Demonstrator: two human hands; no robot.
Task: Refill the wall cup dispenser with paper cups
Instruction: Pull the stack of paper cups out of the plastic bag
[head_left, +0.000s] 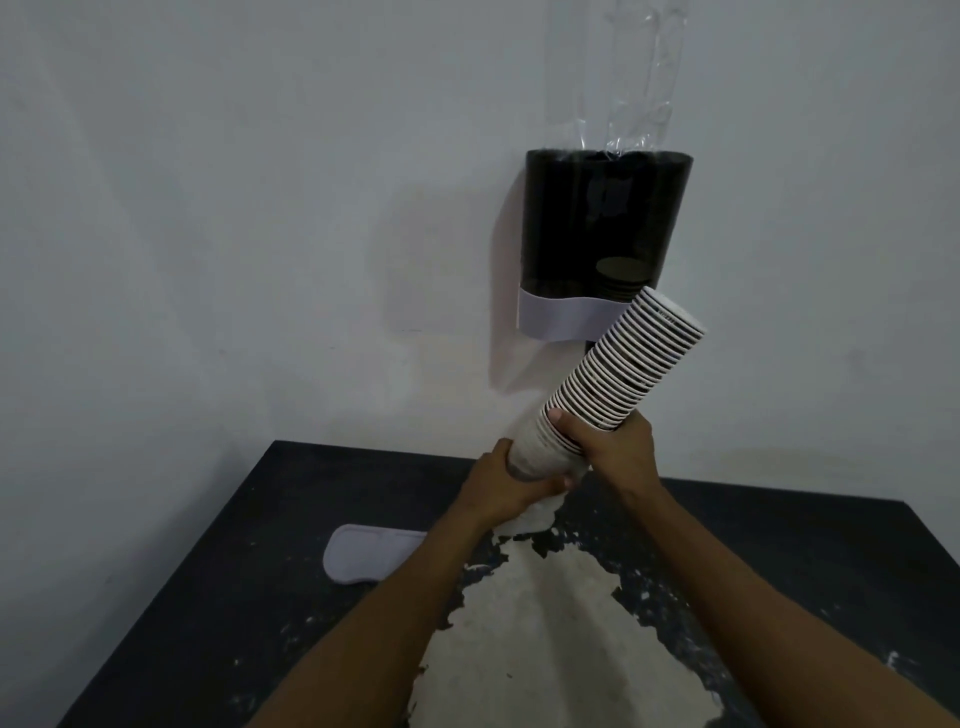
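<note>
Head-cam view, looking down at two bare forearms reaching in from the bottom of the frame toward a pale wall.

Centre-right: both hands hold a long nested stack of paper cups (623, 364), tilted so its far end leans up and to the right, crossing in front of the dispenser's lower right corner. Cups are white w/ dark rims; a small dark mark sits near the top cup, too blurred to read. Left hand (501, 480) has its grip clenched around the stack's lower end. Right hand (610, 441) has its grip wrapped around the stack just above the left, thumb across the rims.

Upper centre-right: wall cup dispenser (605, 228), dark see-through body w/ a pale band along the bottom. No brand or label legible on it. A clear plastic sleeve (639, 78) sticks up out of its open top, toward the top edge of the frame.

Lower half: dark bench (218, 597), surface worn, w/ a large pale patch bottom centre. A white oblong lid (363, 558) lies flat on it, left of the left forearm.
</note>
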